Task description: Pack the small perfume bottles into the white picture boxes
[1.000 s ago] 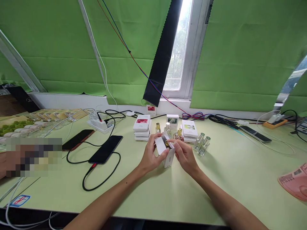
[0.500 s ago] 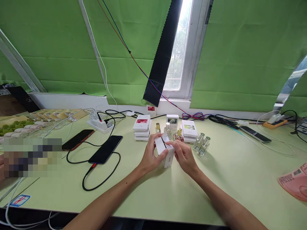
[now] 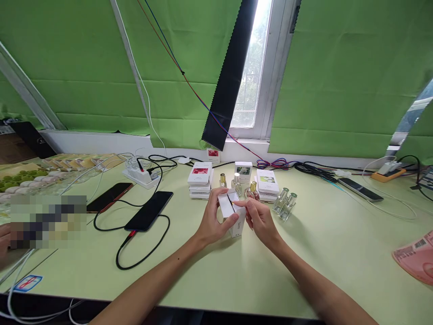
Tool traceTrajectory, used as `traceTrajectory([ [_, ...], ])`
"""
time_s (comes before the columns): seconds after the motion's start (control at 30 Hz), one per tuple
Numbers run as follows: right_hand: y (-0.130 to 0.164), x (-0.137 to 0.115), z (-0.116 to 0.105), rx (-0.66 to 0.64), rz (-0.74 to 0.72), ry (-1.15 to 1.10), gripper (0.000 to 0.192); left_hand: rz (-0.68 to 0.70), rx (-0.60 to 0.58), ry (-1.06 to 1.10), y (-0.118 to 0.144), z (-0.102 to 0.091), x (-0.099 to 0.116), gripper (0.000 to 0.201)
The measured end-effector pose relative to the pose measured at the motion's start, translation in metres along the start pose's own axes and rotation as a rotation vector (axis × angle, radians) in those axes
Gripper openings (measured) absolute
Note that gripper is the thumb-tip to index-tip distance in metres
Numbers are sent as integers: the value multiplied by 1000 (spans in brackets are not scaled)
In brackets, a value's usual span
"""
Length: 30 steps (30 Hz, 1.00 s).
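My left hand [image 3: 216,221] is closed round a small white box [image 3: 237,228], which stands upright on the table. The box's top is open, its flap tilted up and a dark gap inside. At that opening is my right hand [image 3: 259,219], index finger reaching to the rim and the other fingers curled; the grip of its thumb is partly hidden. Just beyond stand a gold-capped perfume bottle [image 3: 222,180], a clear bottle [image 3: 236,184] and a pinkish round bottle [image 3: 252,192]. Two clear glass bottles [image 3: 285,204] stand to the right of my right hand.
White boxes with a red picture [image 3: 200,176] are stacked behind, beside another white-box stack [image 3: 267,181]. Phones [image 3: 149,211] and cables lie left, near a power strip [image 3: 140,175]. Another person's hand [image 3: 4,237] shows at far left. A pink packet [image 3: 416,257] lies right.
My right index finger has shifted slightly left, further over the box's opening. My left hand keeps its hold on the box. The other person's hand at far left has moved slightly.
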State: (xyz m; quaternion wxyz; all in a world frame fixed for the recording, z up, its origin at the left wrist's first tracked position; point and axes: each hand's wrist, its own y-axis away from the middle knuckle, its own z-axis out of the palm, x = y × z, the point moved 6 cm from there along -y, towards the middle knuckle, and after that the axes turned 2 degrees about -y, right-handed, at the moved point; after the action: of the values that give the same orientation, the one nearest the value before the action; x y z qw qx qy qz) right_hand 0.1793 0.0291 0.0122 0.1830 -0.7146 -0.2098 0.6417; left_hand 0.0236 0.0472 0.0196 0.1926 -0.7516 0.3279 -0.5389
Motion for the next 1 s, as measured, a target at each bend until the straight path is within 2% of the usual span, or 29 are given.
traceTrajectory([
  [0.3,-2,-4,2,-12,87,-159,57,-7,26,-25,0,-1,5,49],
  [0.47,-2,-3,4,-23,120,-160,59,0,35,-15,-1,-1,5,46],
  [0.67,-1,-3,3,-28,77,-108,56,13,35,-2,-3,-3,8,40],
  [1.0,1,-1,7,-67,35,-92,31,61,32,-42,-6,-5,10,32],
])
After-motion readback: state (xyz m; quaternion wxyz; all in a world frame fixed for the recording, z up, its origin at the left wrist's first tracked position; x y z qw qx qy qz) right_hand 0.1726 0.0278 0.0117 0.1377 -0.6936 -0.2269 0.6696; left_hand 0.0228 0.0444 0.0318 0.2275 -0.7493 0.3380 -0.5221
